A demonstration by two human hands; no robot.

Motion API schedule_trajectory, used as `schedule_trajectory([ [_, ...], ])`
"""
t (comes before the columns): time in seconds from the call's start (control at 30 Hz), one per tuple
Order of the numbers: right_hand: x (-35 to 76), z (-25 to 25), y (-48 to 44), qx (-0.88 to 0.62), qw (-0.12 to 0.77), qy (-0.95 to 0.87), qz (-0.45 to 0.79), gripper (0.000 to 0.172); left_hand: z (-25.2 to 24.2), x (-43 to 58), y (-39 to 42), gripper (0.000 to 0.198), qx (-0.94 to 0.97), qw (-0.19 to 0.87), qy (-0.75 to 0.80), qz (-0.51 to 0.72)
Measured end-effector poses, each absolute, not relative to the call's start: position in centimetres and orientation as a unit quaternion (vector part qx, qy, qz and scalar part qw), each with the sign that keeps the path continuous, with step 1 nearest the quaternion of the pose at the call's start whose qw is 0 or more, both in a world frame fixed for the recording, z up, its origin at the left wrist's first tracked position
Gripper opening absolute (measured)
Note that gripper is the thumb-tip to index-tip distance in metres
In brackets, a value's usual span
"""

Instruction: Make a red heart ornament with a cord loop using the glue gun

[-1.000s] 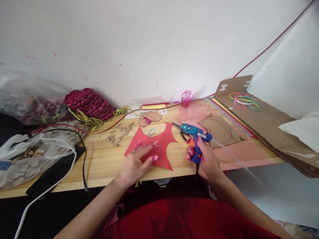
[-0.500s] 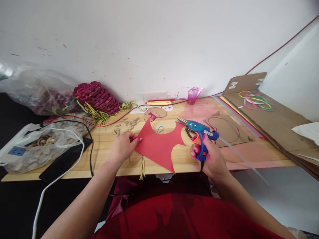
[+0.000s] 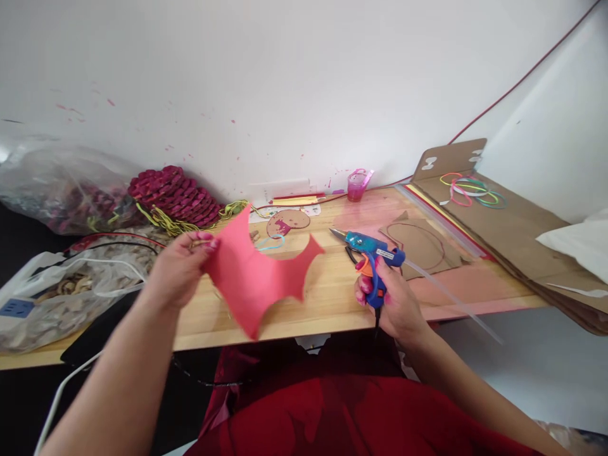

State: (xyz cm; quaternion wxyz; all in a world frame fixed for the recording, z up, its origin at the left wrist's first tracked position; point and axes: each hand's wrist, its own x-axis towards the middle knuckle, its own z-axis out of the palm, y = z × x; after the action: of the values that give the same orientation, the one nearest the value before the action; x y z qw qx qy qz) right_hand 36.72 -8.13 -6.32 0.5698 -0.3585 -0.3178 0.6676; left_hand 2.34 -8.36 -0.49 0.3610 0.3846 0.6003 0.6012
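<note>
My left hand [image 3: 178, 269] is closed on one corner of a red paper cutout [image 3: 254, 272] with pointed tips and holds it up off the wooden table [image 3: 327, 297]. My right hand [image 3: 392, 304] grips a blue glue gun [image 3: 373, 253] by its handle, near the table's front edge. Its nozzle points left and a clear glue stick juts out behind it to the right. A small blue loop [image 3: 270, 243] lies on the table behind the paper.
A brown round cutout [image 3: 287, 223] and a pink cup [image 3: 356, 185] sit near the wall. A dark red woven piece [image 3: 173, 196] and plastic bags [image 3: 61, 285] are at the left, with cables. Cardboard sheets [image 3: 503, 221] with coloured bands lie at the right.
My left hand slid from the paper's middle to its left corner, then lifted the red cutout off the table. The glue gun hand has barely moved.
</note>
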Motion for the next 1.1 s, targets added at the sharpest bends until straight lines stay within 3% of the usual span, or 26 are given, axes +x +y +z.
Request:
schedule_trajectory([
  [0.13,36.8,-6.5,-8.0,-0.342,0.581,-0.311,0.670,0.030,5.1,0.2,-7.0,0.037,0.552,0.368,0.590,0.459],
  [0.2,36.9,-6.6,-7.9,-0.339,0.584,-0.310,0.670,0.029,6.5,1.2,-5.4,0.033,0.648,0.388,0.566,0.330],
  [0.3,36.9,-6.6,-7.9,-0.340,0.582,-0.305,0.673,0.030,5.6,5.0,-2.5,0.026,0.759,0.425,0.483,0.103],
  [0.4,36.9,-6.5,-8.0,-0.351,0.574,-0.308,0.673,0.034,3.0,9.0,0.1,0.022,0.810,0.410,0.419,0.034],
  [0.77,36.7,-6.3,-8.0,-0.364,0.574,-0.301,0.669,0.036,-0.4,10.6,0.2,0.028,0.837,0.251,0.484,0.054],
  [0.9,36.6,-6.3,-8.0,-0.374,0.570,-0.302,0.666,0.035,-2.1,10.2,-0.6,0.035,0.855,0.164,0.479,0.114],
  [1.1,36.4,-5.7,-8.3,-0.390,0.558,-0.309,0.664,0.034,-3.4,9.7,-2.7,0.028,0.884,0.015,0.420,0.207],
])
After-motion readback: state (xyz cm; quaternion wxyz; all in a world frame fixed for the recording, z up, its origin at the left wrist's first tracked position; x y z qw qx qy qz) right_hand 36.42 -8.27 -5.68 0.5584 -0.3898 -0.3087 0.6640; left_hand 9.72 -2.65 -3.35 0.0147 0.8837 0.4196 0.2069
